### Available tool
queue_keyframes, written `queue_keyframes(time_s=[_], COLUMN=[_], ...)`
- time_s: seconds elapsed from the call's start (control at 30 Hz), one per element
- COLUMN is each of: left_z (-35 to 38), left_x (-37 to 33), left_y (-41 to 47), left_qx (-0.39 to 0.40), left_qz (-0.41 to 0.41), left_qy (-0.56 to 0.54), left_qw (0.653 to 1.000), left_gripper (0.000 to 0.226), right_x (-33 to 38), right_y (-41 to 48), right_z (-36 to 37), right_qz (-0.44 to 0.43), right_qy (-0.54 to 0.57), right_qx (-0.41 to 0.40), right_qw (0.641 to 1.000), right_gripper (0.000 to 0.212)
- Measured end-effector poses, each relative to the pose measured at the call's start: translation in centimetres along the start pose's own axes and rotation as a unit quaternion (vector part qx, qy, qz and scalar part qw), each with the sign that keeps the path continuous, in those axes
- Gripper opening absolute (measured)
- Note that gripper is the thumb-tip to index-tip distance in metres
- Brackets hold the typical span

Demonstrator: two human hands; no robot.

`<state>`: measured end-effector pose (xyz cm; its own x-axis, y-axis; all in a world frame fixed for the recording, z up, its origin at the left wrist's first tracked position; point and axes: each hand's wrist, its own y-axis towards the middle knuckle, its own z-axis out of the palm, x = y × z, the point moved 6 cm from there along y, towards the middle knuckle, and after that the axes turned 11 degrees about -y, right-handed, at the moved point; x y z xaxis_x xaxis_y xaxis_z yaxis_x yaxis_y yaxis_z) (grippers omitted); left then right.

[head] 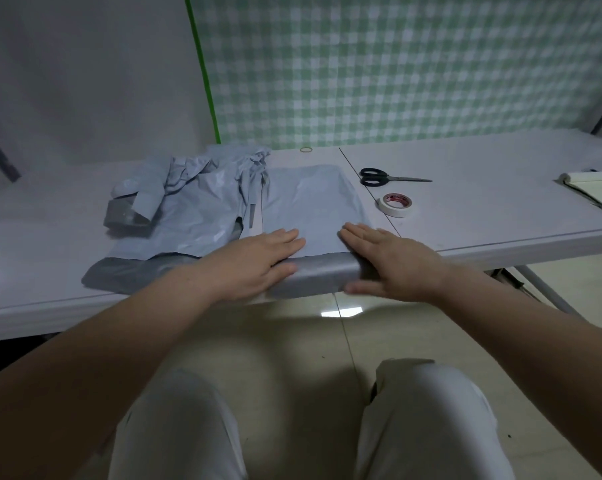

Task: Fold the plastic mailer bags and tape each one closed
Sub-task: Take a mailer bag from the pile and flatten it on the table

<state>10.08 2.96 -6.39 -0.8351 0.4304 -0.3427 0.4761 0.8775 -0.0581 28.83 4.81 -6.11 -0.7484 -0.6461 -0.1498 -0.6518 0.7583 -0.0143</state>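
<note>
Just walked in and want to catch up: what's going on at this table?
A seated person presses the left hand and right hand flat on a grey mailer bag at the near edge of the table, where its near end is folded over. More bags lie crumpled to its left. The tape roll and scissors sit to the right, untouched.

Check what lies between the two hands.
Only the mailer itself: its pale face and darker near edge span the gap between the left hand and the right hand, with nothing on top. The head view shows it.
</note>
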Motion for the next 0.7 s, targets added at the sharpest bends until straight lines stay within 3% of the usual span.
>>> queue_keyframes(time_s=[0.07, 0.17, 0.37, 0.47, 0.63, 0.7], left_z=[0.1, 0.6, 0.0, -0.8, -2.5, -2.6], left_x=[0.2, 0.4, 0.1, 0.2, 0.8, 1.3], left_y=[-0.1, -0.4, -0.4, -0.2, 0.4, 0.6], left_qx=[0.015, 0.046, -0.023, -0.068, -0.177, -0.199], left_qz=[-0.004, -0.007, 0.017, 0.014, -0.011, -0.03], left_qy=[0.007, 0.053, -0.003, -0.037, -0.1, -0.119], left_qw=[1.0, 0.997, 1.0, 0.997, 0.979, 0.972], left_gripper=[0.074, 0.103, 0.071, 0.06, 0.033, 0.018], right_x=[0.1, 0.3, 0.0, -0.5, -1.8, -2.6], right_y=[-0.2, -0.4, -1.0, -0.8, -0.2, 0.1], right_z=[0.4, 0.4, 0.0, -0.2, -2.1, -2.4], right_qz=[-0.006, -0.029, -0.022, 0.01, 0.092, 0.116], right_qy=[-0.047, -0.089, 0.031, 0.095, 0.236, 0.218], right_qx=[0.009, -0.035, -0.083, -0.08, -0.155, -0.152], right_qw=[0.999, 0.995, 0.996, 0.992, 0.955, 0.957], right_gripper=[0.108, 0.095, 0.06, 0.058, 0.041, 0.054])
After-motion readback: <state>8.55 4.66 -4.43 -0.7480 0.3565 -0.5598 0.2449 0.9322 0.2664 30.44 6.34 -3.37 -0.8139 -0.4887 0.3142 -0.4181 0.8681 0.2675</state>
